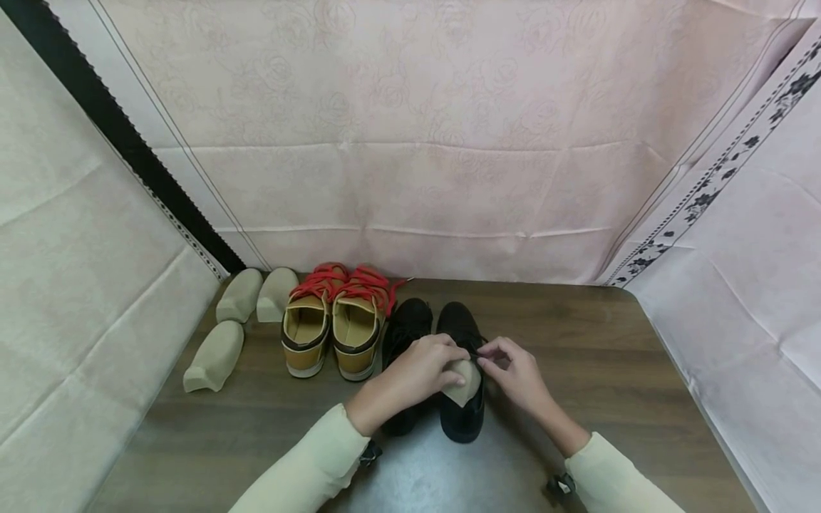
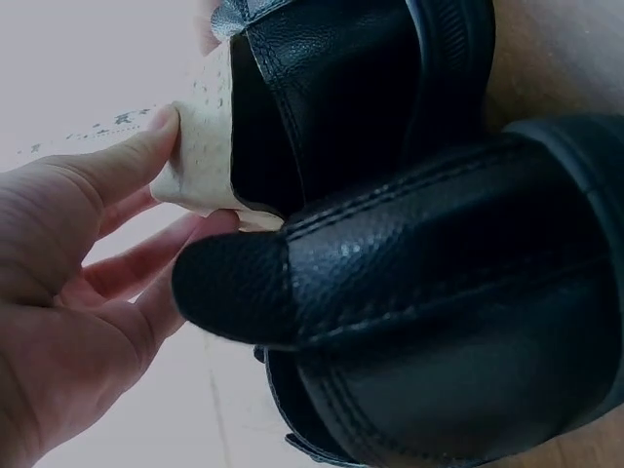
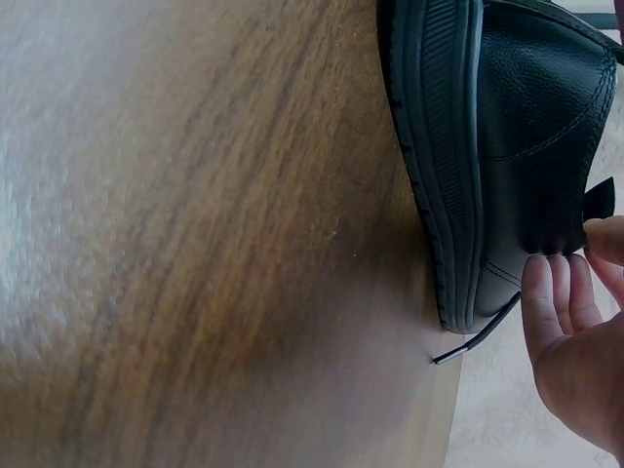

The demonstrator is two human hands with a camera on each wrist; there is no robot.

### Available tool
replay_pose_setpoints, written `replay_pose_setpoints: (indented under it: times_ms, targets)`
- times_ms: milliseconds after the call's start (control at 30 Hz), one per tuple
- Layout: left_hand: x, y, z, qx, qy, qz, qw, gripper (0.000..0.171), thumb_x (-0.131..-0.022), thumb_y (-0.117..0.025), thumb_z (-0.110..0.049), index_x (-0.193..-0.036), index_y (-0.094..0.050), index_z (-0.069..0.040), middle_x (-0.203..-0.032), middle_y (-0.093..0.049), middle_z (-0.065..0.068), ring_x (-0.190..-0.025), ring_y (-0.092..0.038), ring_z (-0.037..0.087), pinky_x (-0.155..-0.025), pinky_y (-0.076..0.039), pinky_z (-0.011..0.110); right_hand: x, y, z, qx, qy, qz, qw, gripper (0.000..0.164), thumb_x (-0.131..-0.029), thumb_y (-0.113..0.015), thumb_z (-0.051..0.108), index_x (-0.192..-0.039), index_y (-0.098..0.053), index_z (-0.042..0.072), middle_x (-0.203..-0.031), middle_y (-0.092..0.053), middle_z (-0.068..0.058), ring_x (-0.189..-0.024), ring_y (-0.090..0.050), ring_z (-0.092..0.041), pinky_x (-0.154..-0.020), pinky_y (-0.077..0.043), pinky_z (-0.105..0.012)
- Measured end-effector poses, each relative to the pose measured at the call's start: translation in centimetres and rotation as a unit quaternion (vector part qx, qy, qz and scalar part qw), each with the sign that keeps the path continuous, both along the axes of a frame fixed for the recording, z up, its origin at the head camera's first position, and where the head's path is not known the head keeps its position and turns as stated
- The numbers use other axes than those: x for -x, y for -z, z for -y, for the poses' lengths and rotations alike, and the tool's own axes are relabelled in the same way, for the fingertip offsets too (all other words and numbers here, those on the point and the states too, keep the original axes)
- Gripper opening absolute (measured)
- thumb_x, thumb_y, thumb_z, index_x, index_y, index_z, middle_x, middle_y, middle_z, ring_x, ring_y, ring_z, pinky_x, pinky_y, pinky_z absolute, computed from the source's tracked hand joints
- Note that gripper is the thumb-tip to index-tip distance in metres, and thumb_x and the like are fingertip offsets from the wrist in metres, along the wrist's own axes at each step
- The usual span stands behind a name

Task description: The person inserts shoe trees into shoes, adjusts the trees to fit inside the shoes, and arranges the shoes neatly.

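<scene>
Two black leather shoes stand side by side, toes pointing away. Into the opening of the right-hand black shoe [image 1: 460, 429] goes a cream shoe insert [image 1: 467, 390]. My left hand [image 1: 417, 365] pinches this insert between thumb and fingers; in the left wrist view the insert [image 2: 203, 136] has small dents and its lower part is hidden inside the shoe. At the same shoe's right side, my right hand [image 1: 518, 377] pinches the upper edge by the lacing with thumb and fingers. A loose lace [image 3: 476, 341] hangs there in the right wrist view. The other black shoe [image 1: 409, 320] is partly covered by my left hand.
Left of the black shoes stand a pair of tan shoes [image 1: 355, 365] with red laces [image 1: 368, 283]. Three more cream inserts [image 1: 214, 356] lie at the far left of the wooden table [image 1: 577, 335]. Pale patterned cloth [image 1: 410, 185] walls the back and both sides.
</scene>
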State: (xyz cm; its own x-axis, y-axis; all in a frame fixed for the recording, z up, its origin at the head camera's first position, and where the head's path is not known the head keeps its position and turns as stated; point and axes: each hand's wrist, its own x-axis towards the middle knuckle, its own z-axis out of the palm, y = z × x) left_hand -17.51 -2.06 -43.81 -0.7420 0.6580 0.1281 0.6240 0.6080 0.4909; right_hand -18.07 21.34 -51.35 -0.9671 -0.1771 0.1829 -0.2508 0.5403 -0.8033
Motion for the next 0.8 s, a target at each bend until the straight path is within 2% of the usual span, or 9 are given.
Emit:
replay_pose_setpoints:
  times_ms: [167, 400, 600, 800]
  targets:
    - [0.0, 0.1, -0.4, -0.004, -0.014, -0.005, 0.9999, 0.037, -0.094, -0.075, -0.03, -0.127, -0.074, -0.012, -0.117, -0.071, 0.003, -0.098, -0.066, 0.01, -0.082, -0.055, 0.02, 0.0, -0.1, -0.1, 0.004, -0.001, 0.002, 1.0, 0.013, -0.096, -0.074, 0.01, -0.106, -0.071, 0.017, -0.105, -0.07, 0.0, -0.098, -0.068, -0.016, -0.089, -0.059, -0.038]
    - [-0.3, 0.9, -0.7, -0.002, -0.037, -0.02, 0.9991, 0.039, -0.094, -0.074, -0.034, -0.127, -0.074, -0.013, -0.113, -0.067, 0.002, -0.097, -0.063, 0.01, -0.079, -0.055, 0.018, -0.1, 0.0, 0.0, 0.002, 0.003, 0.001, 1.0, 0.012, -0.096, -0.074, 0.011, -0.106, -0.071, 0.016, -0.105, -0.07, 0.0, -0.097, -0.069, -0.016, -0.089, -0.06, -0.037]
    - [-0.4, 1.1, -0.6, 0.003, -0.03, -0.034, 0.999, 0.038, -0.096, -0.073, -0.034, -0.128, -0.073, -0.014, -0.113, -0.065, 0.001, -0.094, -0.062, 0.009, -0.078, -0.054, 0.016, -0.1, 0.0, 0.0, 0.008, 0.006, 0.006, 1.0, 0.012, -0.096, -0.074, 0.012, -0.106, -0.071, 0.017, -0.105, -0.07, 0.0, -0.098, -0.069, -0.016, -0.091, -0.06, -0.038]
    - [-0.3, 0.9, -0.5, 0.001, -0.018, -0.014, 0.9997, 0.036, -0.097, -0.072, -0.029, -0.13, -0.073, -0.014, -0.114, -0.063, 0.001, -0.093, -0.061, 0.007, -0.075, -0.052, 0.013, 0.0, 0.1, -0.1, 0.01, 0.005, 0.012, 1.0, 0.013, -0.097, -0.074, 0.014, -0.108, -0.071, 0.018, -0.106, -0.07, 0.001, -0.099, -0.068, -0.015, -0.092, -0.06, -0.039]
